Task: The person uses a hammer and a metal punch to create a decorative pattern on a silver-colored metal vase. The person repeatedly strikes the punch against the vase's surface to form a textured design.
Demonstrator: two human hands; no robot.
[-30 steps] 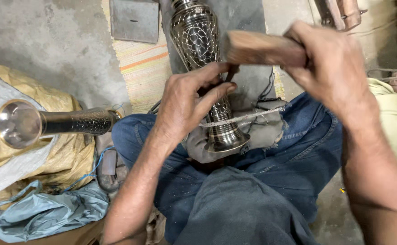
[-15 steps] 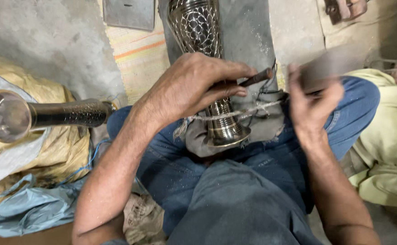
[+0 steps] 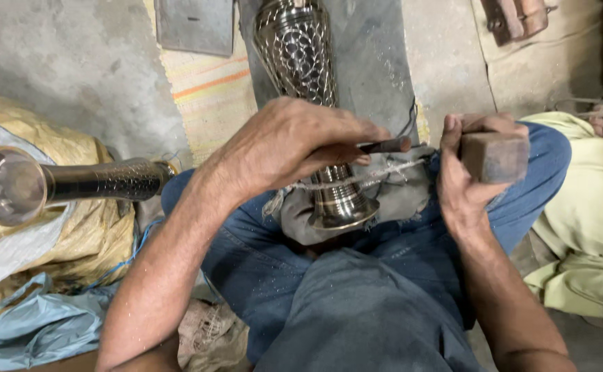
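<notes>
Since a moment ago your right hand (image 3: 477, 172) swung the wooden mallet (image 3: 495, 156) down beside the chisel (image 3: 382, 146) your left hand (image 3: 291, 145) fingers pinch, its butt pointing right at it, tip on the engraved brass vase (image 3: 308, 83) across your lap.

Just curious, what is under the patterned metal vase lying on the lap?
A grey cloth pads the metal vase over blue jeans, with string across its neck. The left hand hides the middle.

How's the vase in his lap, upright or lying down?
Lying down: the vase stretches away along the lap, foot toward the camera, on grey cloth.
</notes>
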